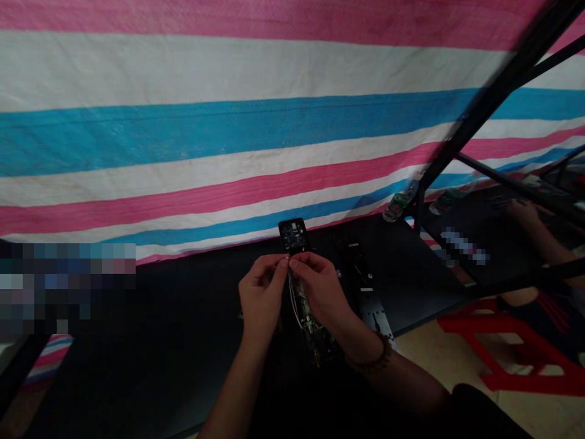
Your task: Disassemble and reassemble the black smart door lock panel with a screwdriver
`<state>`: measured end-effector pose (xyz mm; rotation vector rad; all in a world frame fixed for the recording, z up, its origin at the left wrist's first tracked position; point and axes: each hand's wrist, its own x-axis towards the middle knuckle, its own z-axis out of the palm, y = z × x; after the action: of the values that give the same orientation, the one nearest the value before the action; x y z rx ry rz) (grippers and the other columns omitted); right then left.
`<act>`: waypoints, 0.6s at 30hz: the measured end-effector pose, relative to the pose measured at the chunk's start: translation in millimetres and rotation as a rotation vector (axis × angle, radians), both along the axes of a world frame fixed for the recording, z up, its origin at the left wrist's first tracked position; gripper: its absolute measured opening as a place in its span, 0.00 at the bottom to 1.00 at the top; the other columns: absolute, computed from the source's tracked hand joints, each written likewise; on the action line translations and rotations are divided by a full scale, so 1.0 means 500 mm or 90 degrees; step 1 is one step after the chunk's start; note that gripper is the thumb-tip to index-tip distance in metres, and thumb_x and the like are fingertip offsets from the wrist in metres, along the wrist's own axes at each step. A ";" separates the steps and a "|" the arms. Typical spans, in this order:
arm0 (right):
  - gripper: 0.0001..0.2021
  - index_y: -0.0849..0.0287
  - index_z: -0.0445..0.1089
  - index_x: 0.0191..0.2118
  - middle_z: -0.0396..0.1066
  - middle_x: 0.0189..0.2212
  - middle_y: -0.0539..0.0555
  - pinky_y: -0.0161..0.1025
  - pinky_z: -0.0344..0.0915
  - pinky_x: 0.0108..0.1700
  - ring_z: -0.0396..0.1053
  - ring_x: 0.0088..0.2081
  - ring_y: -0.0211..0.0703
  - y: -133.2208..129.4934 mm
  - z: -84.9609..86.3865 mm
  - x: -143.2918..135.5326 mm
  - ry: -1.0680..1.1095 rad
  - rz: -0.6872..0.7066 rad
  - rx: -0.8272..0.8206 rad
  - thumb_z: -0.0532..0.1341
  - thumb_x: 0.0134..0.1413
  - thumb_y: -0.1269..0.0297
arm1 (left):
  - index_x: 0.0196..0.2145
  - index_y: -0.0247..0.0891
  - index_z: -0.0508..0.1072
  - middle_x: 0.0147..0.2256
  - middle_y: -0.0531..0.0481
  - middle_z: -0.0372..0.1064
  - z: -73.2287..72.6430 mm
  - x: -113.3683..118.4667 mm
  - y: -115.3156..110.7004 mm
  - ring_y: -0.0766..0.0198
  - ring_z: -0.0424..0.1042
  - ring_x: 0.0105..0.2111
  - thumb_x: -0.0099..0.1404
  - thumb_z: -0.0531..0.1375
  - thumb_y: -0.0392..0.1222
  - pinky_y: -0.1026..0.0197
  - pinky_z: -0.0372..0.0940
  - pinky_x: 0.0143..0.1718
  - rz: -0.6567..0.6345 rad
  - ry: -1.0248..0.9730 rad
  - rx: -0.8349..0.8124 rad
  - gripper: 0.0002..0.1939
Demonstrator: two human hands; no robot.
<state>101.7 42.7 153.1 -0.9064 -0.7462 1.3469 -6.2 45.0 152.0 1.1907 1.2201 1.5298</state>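
An opened electronic device [308, 317] with exposed boards and wires lies on the dark table [173, 317] in front of me. At its far end stands a black housing with a circuit board [293, 235]. Above the device, my left hand [266, 289] pinches with thumb and index finger at something small and pale. My right hand [320, 283], with a beaded bracelet at the wrist, is closed in a pinch against the left fingertips. What the fingertips hold is too small to name. White wires [294, 302] run down from near the fingers into the device.
Right of the device lie a black part [359, 265] and a metal plate [377, 314]. A plastic bottle [397, 206] stands by the black metal frame [439, 164]. Striped sheeting [228, 134] hangs behind. At right are a red stool [512, 353] and another person's hand [523, 213].
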 end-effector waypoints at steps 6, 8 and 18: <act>0.08 0.53 0.79 0.42 0.77 0.33 0.53 0.46 0.64 0.46 0.72 0.38 0.45 0.012 -0.031 0.042 -0.647 -0.158 0.357 0.64 0.59 0.69 | 0.30 0.35 0.82 0.29 0.49 0.79 -0.018 0.007 0.008 0.62 0.74 0.31 0.53 0.69 0.45 0.63 0.68 0.36 0.027 -0.078 -0.124 0.10; 0.08 0.53 0.79 0.43 0.77 0.36 0.54 0.45 0.65 0.45 0.72 0.40 0.45 0.021 -0.046 0.050 -0.738 -0.151 0.424 0.63 0.61 0.70 | 0.29 0.34 0.82 0.28 0.50 0.78 -0.025 0.010 0.011 0.63 0.73 0.30 0.51 0.70 0.44 0.63 0.68 0.36 0.035 -0.104 -0.157 0.11; 0.06 0.54 0.76 0.37 0.77 0.36 0.54 0.45 0.62 0.46 0.70 0.41 0.46 0.076 -0.101 0.049 -0.880 -0.136 0.387 0.62 0.63 0.69 | 0.39 0.34 0.81 0.38 0.43 0.80 -0.091 0.015 0.023 0.57 0.77 0.38 0.56 0.68 0.52 0.57 0.70 0.42 0.052 -0.113 -0.193 0.19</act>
<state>126.3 80.7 102.4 -1.2874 -1.8866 0.0674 1.1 56.3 106.5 0.7996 1.3372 1.4150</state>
